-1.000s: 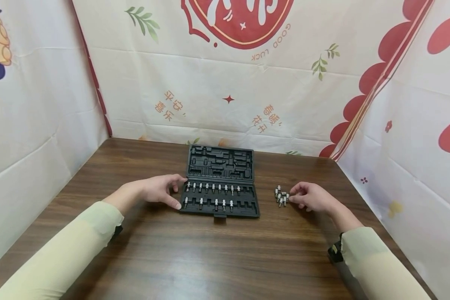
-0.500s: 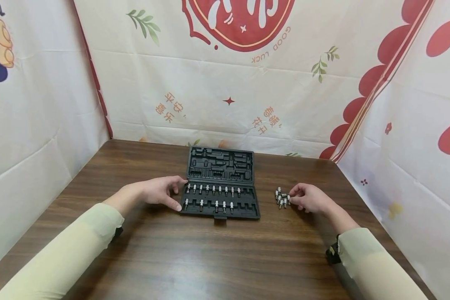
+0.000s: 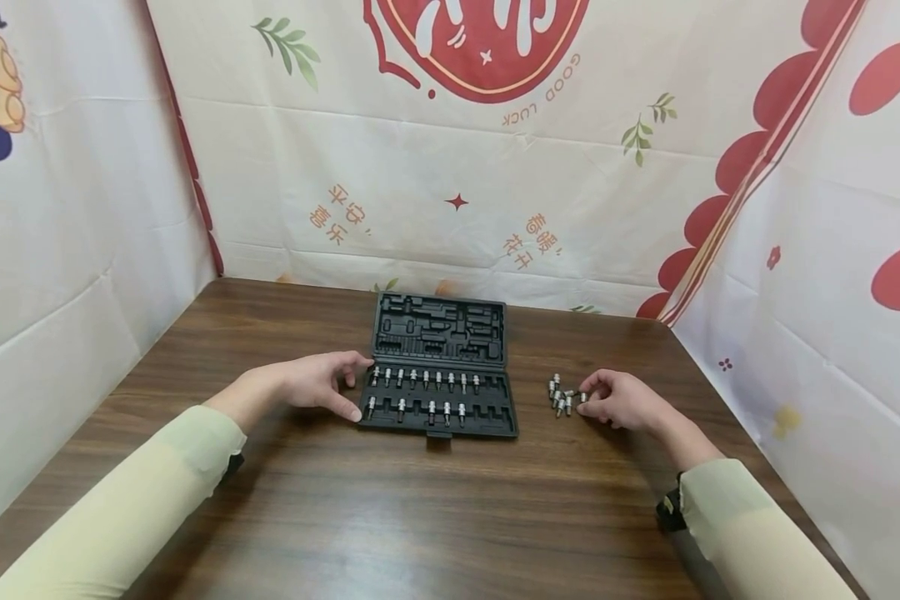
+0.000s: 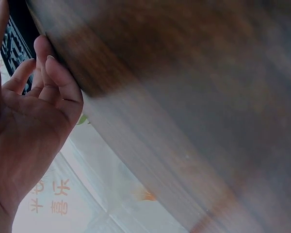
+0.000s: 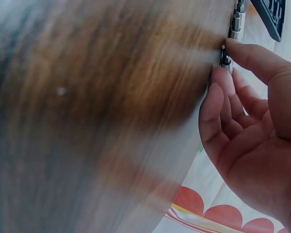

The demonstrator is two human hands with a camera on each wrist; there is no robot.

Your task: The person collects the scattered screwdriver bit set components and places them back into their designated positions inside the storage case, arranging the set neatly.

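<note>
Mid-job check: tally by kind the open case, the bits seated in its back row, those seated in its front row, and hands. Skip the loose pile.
Open case: 1
Back-row bits: 9
Front-row bits: 5
Hands, left hand and right hand: 2
Total: 17

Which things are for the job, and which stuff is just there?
Seems part of the job:
open black case
metal bits in its slots
loose metal bits on the table
one bit at the right grip

Just there:
patterned cloth behind the table
black wristband on the right arm
</note>
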